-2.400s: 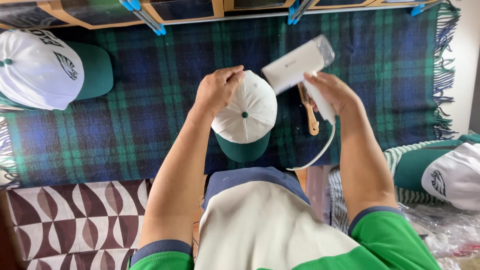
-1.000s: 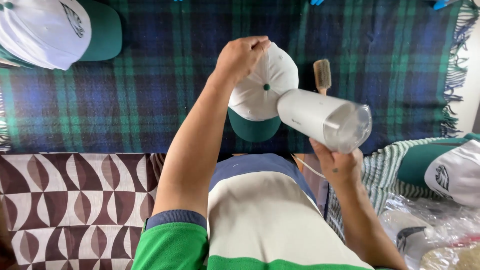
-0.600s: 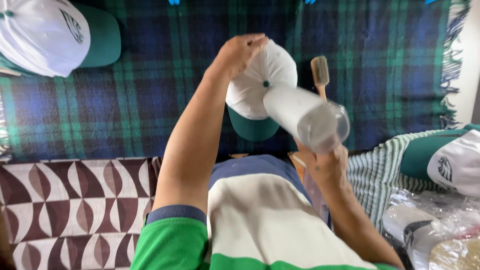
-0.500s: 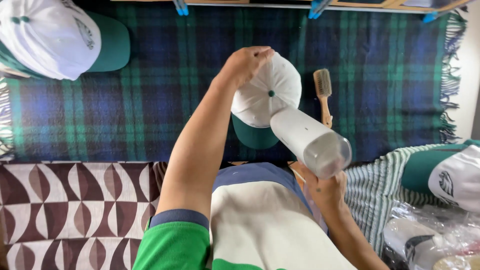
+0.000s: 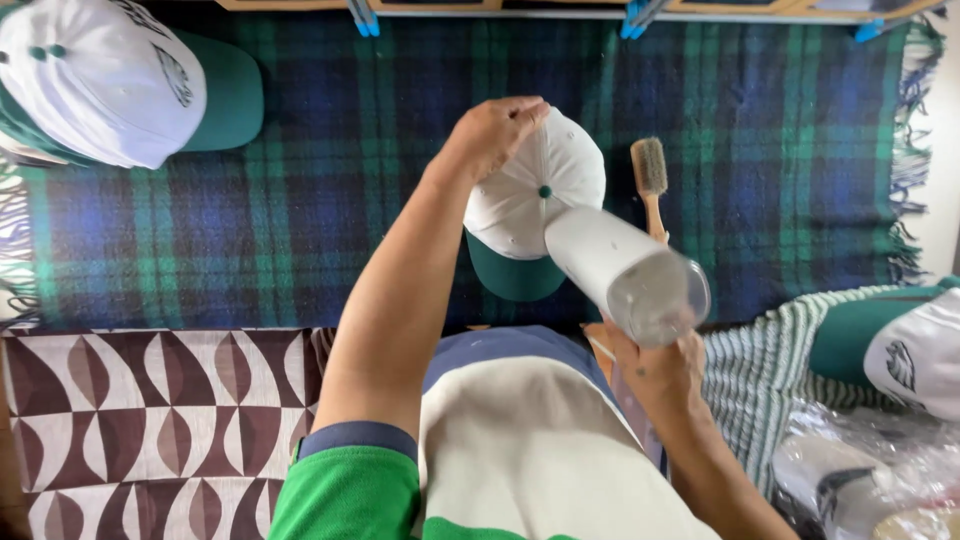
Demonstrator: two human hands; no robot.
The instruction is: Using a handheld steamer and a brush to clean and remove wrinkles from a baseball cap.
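Left hand (image 5: pixel 492 133): pinches cap (image 5: pixel 530 200) crown on the plaid blanket (image 5: pixel 330 200).
Right hand (image 5: pixel 655 365): grips white steamer (image 5: pixel 620 272), nozzle at cap.
Progress: steaming looks underway; caps (image 5: pixel 100 85) left of it appear untouched.

Count: caps, white with green brim, 3 (image 5: pixel 535 205) (image 5: pixel 110 85) (image 5: pixel 895 350); white handheld appliance, 1 (image 5: pixel 620 270); wooden brush, 1 (image 5: pixel 650 180); plaid blanket, 1 (image 5: pixel 300 200).

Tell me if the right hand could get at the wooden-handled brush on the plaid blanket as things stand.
Probably not directly. The right hand grips the white cylindrical handheld appliance, whose body lies over the lower handle of the wooden-handled bristle brush. Only its bristle head shows clear beside the white cap with the green brim.
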